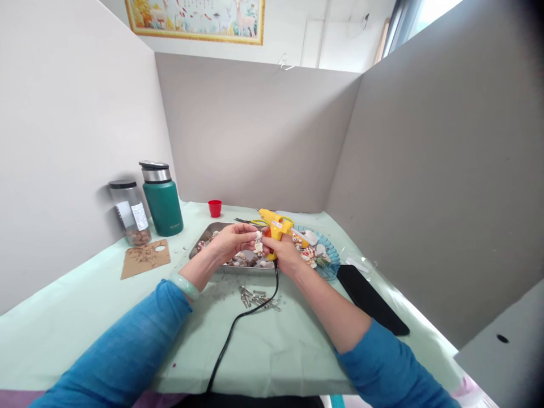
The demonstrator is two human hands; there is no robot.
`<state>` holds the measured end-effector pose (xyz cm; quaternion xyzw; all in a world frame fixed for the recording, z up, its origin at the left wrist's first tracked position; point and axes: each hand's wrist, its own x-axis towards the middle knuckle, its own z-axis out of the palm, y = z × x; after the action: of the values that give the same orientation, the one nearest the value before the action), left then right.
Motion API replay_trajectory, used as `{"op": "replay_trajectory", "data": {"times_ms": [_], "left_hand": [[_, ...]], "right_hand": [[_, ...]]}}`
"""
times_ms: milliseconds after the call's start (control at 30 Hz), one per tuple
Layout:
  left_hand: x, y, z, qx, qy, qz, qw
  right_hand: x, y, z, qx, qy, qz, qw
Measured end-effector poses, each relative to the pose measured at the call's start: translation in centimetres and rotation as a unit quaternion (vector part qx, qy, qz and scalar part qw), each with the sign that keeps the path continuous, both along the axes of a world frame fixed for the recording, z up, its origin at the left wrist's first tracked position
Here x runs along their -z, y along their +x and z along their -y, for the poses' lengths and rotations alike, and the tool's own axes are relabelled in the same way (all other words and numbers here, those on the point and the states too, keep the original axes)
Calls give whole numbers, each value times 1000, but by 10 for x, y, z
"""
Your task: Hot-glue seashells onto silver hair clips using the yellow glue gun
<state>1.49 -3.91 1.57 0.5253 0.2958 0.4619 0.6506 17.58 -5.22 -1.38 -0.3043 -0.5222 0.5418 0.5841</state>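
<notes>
The left hand pinches a small white shell above the metal tray; the right hand, close beside it, is closed around the yellow glue gun, its fingertips near the shell. Metal clips lie on the table in front.

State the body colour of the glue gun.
The glue gun is bright yellow; the head view, the only one here, shows it best.

The lettering on the jar was too small to read. The wall picture was cut off at the top. The cord ran out of sight past the near edge of the table.
</notes>
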Motion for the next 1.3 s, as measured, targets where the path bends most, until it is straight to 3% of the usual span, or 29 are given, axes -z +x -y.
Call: {"op": "replay_trajectory", "data": {"times_ms": [200,800,1300], "left_hand": [[1,1,1,-10,-7,-25,1000],[0,3,6,-20,68,-157,985],[6,-6,-4,25,61,-192,979]], "right_hand": [[4,0,-4,2,22,1,1000],[-1,-3,1,53,14,42,998],[-7,-5,8,52,20,88,995]]}}
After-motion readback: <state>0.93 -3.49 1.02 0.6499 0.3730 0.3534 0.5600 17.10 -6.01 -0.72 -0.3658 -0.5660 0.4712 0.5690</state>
